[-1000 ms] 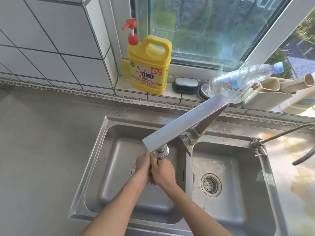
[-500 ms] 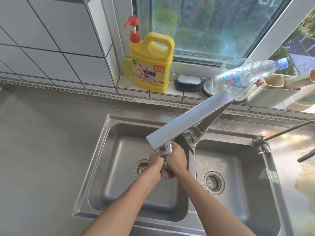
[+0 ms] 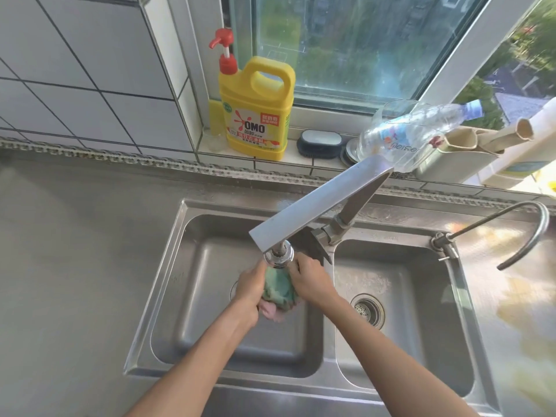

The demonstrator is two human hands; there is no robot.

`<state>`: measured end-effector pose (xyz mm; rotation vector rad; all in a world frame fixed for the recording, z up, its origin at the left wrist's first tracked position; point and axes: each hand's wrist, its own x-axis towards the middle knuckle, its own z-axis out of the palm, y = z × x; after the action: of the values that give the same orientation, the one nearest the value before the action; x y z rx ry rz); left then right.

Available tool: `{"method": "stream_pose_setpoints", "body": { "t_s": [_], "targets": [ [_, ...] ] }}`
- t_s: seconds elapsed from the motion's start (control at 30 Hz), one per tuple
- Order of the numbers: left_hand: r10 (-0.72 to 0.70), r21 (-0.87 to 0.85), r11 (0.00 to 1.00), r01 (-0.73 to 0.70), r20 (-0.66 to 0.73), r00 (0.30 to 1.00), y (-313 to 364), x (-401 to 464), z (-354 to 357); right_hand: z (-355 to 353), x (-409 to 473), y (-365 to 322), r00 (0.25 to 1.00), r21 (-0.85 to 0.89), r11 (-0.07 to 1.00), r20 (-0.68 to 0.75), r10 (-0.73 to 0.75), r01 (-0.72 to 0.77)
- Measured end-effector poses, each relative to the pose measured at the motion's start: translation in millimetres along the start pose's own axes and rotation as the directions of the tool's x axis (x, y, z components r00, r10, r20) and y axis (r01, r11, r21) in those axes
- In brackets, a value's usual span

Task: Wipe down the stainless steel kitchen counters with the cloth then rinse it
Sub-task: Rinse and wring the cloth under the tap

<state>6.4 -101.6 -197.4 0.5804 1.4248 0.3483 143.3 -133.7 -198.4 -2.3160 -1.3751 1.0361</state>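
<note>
Steel counter (image 3: 69, 266) stretches bare on the left up to the raised rim of the double sink (image 3: 156, 311). On the tiled sill behind stands a yellow detergent jug (image 3: 255, 115) with a red pump, then a dark soap dish (image 3: 320, 142), then a clear plastic bottle (image 3: 412, 136) lying on its side against a beige holder (image 3: 451, 158) with rolled tubes in it. Over the left basin (image 3: 210, 341), under the round head of the flat faucet (image 3: 319, 203), the left hand (image 3: 251, 284) and the right hand (image 3: 311, 279) close in from either side on a bunched green and pink cloth (image 3: 278, 291), fingers curled round it. The cloth hangs above the basin floor, near the divider between the basins. The right basin (image 3: 421, 341) holds only its drain strainer (image 3: 367, 310). A thin curved spout (image 3: 529, 233) rises at the sink's far right edge, beside a sunlit strip of counter.
</note>
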Motion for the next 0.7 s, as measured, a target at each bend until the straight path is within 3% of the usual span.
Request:
{"method": "stream_pose_setpoints", "body": {
  "t_s": [0.13,0.27,0.47,0.7],
  "targets": [
    [-0.003,-0.118,0.993,0.014,0.088,0.996,-0.1,-16.2,-30.4,-23.2,-15.3,10.4,0.996,-0.013,0.998,-0.058,-0.068,0.068],
    [-0.075,-0.146,0.985,0.089,0.098,0.992,-2.1,-31.5,-49.0,-45.6,-16.4,20.1,0.973,-0.232,0.971,-0.207,-0.106,0.057],
    [-0.095,-0.287,0.947,0.146,0.183,0.978,-6.8,-49.9,-64.5,-62.0,-5.9,37.3,0.982,-0.342,0.939,-0.176,-0.076,0.011],
    [-0.075,-0.319,0.931,0.178,0.31,0.948,-6.2,-65.4,-71.6,-60.9,-12.2,49.1,0.945,-0.036,0.992,-0.31,0.106,-0.123]
  ]
}}
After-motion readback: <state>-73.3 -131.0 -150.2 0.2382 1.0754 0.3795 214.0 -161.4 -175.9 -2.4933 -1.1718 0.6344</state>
